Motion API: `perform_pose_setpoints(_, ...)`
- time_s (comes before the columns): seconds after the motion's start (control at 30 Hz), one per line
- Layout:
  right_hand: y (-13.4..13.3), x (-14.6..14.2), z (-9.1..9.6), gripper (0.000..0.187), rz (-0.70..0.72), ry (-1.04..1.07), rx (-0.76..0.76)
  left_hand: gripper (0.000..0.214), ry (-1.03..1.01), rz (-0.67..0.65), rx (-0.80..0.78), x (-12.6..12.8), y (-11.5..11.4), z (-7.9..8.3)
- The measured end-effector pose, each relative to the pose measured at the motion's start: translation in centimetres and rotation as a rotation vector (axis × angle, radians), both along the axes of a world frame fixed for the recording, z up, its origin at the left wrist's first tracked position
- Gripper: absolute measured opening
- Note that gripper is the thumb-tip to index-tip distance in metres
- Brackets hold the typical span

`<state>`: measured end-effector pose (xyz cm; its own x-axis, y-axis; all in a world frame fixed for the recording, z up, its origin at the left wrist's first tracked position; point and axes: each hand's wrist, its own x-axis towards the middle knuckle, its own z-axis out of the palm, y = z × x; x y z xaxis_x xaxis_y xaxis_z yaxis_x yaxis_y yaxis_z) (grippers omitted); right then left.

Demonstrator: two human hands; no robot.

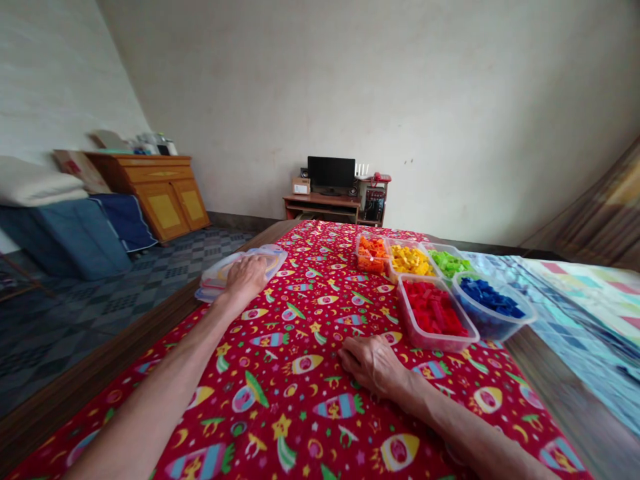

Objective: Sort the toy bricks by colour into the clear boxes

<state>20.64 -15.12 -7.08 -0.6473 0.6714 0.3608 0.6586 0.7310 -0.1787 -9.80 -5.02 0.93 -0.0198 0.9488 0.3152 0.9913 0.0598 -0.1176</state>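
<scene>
My left hand [247, 274] lies palm down on a small stack of clear plastic lids [215, 275] at the table's left side; its fingers rest over the top lid. My right hand [371, 363] rests on the tablecloth with loosely curled fingers, and I see nothing in it. Just beyond it is a clear box of red plastic pieces [434, 308]. Close to that box stand a tub of blue pieces [490, 297], a box of green pieces [450, 263], a box of yellow pieces [412, 260] and a box of orange pieces [373, 255].
A red tablecloth [300, 393] with rocket prints covers the wooden table. On the right, a bed with a blue patterned cover [565, 320] adjoins it. A desk with a monitor [331, 173] stands at the far wall, and a wooden cabinet [165, 193] at the left.
</scene>
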Motion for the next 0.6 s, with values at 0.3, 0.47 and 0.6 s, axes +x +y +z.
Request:
perform_pose_setpoints(0.3,1.2,6.6,10.1,0.033,-0.178,0.255,0.488,0.029,0.202,-0.011,0.111,-0.3,-0.9,1.1)
perform_pose_setpoints(0.47,3.4,18.8,13.4,0.031,-1.107,0.331,0.524,0.029,0.213,-0.037,0.230,-1.1,-0.4,2.0)
perform_pose_setpoints(0.6,4.6,26.3,10.3,0.046,-1.332,0.117,0.058,0.026,0.093,-0.120,0.348,-0.4,0.0,2.8)
